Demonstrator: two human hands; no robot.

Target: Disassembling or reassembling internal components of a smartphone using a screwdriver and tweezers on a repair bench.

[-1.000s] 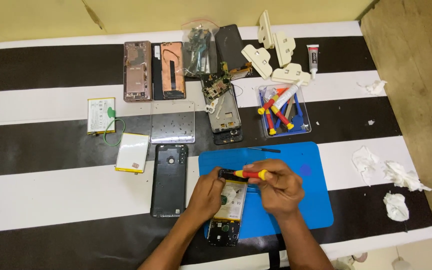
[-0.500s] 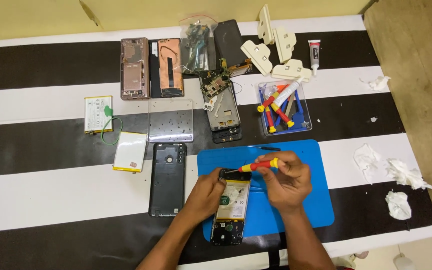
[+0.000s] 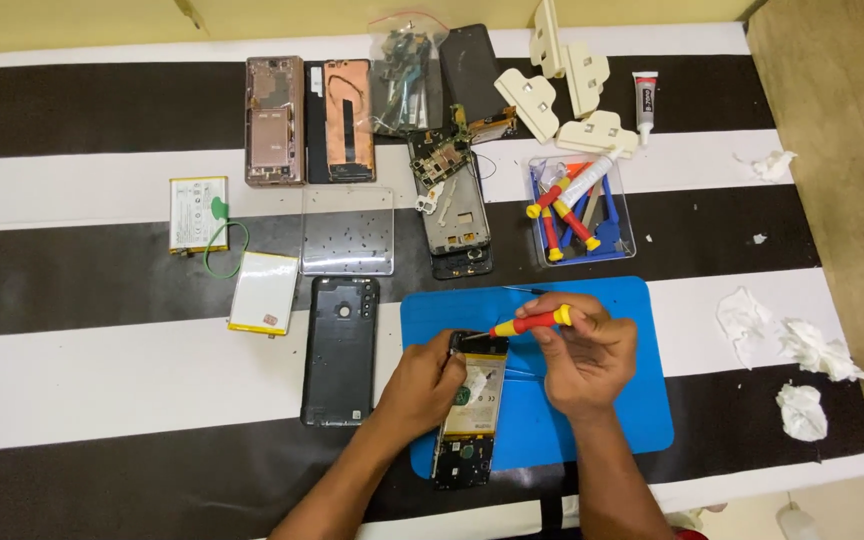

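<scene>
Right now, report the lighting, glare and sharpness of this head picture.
Head view: even, soft light and faint shadows; mild sheen on the black back cover; left hand, right hand, screwdriver and opened phone fairly sharp; striped cloth lines bow slightly toward the edges.

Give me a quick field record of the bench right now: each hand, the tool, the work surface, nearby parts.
left hand: steadies the opened phone at its upper left edge
right hand: holds the red and yellow screwdriver, tip at the phone's top
surface: blue mat on a black and white striped table
nearby: black back cover left of the phone; clear tray of tools above the mat
</scene>
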